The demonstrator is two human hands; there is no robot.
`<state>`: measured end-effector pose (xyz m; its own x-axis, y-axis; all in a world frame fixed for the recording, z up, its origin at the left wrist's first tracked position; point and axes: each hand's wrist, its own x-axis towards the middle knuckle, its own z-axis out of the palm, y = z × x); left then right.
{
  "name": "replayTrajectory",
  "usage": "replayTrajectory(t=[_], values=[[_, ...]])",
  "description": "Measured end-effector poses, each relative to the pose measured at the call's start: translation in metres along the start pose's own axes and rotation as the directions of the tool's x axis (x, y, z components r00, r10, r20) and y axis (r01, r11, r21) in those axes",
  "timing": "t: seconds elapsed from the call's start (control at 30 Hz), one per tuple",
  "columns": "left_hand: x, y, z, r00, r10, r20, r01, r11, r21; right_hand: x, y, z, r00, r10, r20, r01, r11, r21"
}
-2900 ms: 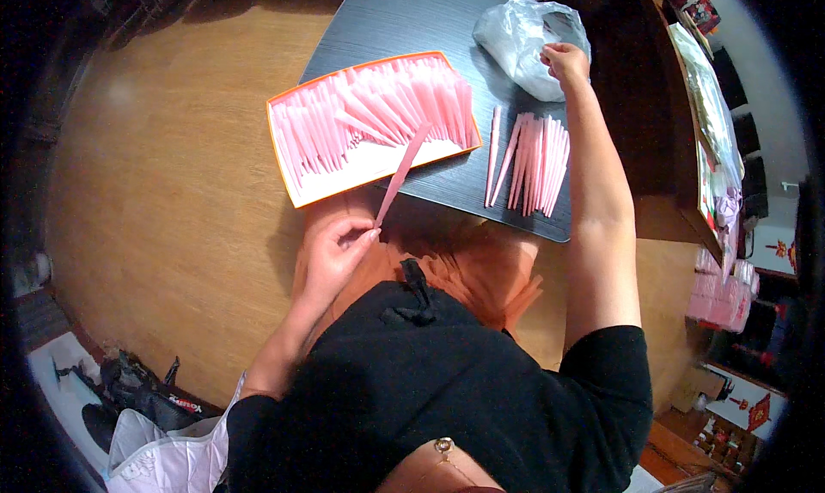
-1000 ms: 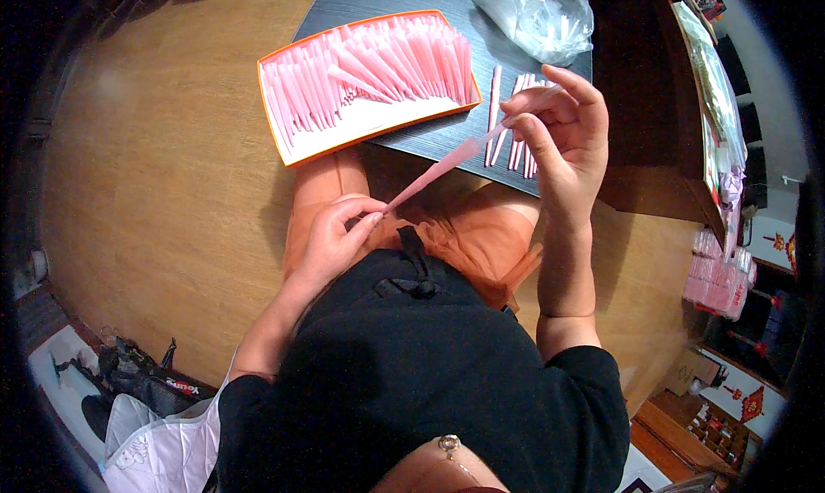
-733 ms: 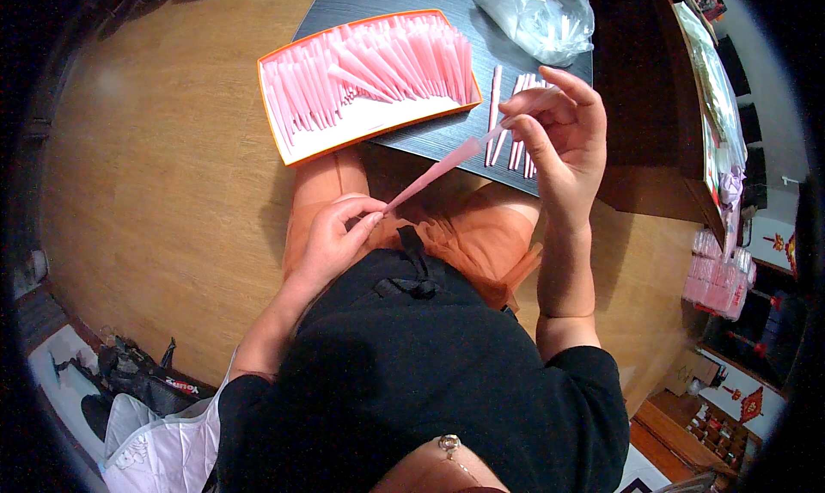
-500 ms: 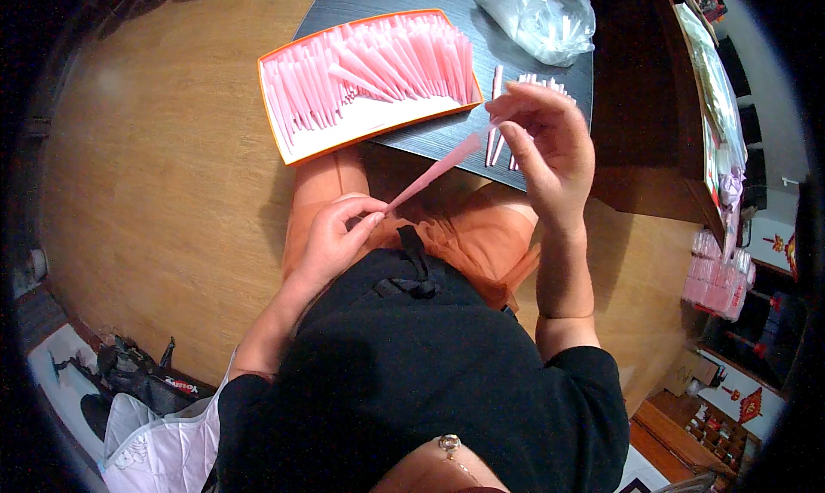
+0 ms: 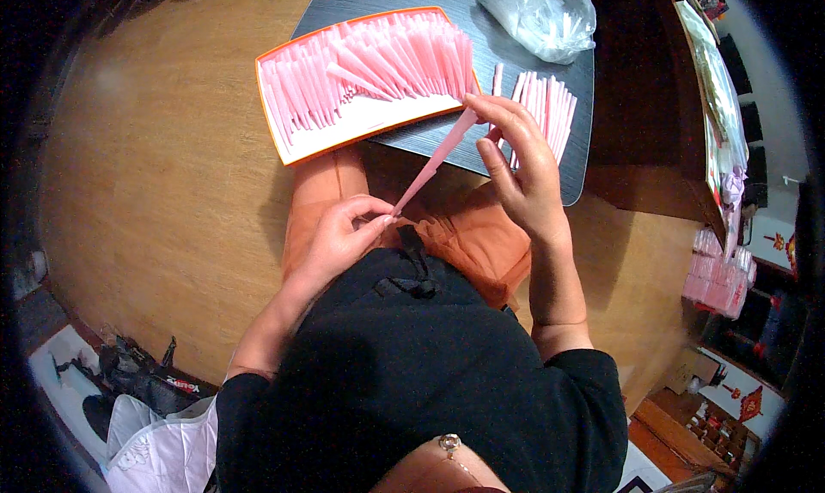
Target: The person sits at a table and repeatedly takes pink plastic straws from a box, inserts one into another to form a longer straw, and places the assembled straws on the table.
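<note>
head | two hands: left grip (image 5: 344, 235), right grip (image 5: 520, 162) pinching one pink cone (image 5: 434, 159)

Floor (image 5: 155, 192): warm brown wood-look boards, lit brightest at the upper left, darker toward the picture's rim.

Low table (image 5: 563, 162): dark grey top with fine grain and a rounded near corner, standing over the floor at upper centre.

Dark wooden cabinet (image 5: 644, 106): just right of the table, its surface in shadow; a long clear-wrapped bundle (image 5: 718, 106) lies along its far edge.

Right margin: stacked pink packets (image 5: 718, 278) on the floor, and below them cartons and red hanging ornaments (image 5: 743, 403), small and indistinct.

Lower left corner: a white quilted garment (image 5: 163, 454) and a black object (image 5: 146, 381) on the floor, a pale mat beside them.
</note>
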<state>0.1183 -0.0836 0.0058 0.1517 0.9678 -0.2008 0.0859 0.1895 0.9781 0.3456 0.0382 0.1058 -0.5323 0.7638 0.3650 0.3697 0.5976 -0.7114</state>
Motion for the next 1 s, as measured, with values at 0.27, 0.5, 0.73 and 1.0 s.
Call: replayTrajectory(t=[0.27,0.5,0.73,1.0], values=[[0.041,0.004,0.046,0.937,-0.192,0.291,0.271,0.926,-0.262,-0.041,0.035,-0.027,0.878,0.289,-0.382,-0.207,0.948,0.242],[0.108,0.017,0.088,0.864,-0.326,0.383,0.484,0.745,-0.458,-0.08,0.044,-0.035,0.816,0.399,-0.417,-0.283,0.906,0.314],[0.136,0.025,0.095,0.854,-0.374,0.36,0.511,0.731,-0.453,-0.084,0.047,-0.031,0.815,0.401,-0.418,-0.26,0.898,0.355],[0.083,0.012,0.063,0.895,-0.241,0.376,0.376,0.861,-0.344,-0.052,0.039,-0.003,0.912,0.301,-0.277,-0.228,0.936,0.268]])
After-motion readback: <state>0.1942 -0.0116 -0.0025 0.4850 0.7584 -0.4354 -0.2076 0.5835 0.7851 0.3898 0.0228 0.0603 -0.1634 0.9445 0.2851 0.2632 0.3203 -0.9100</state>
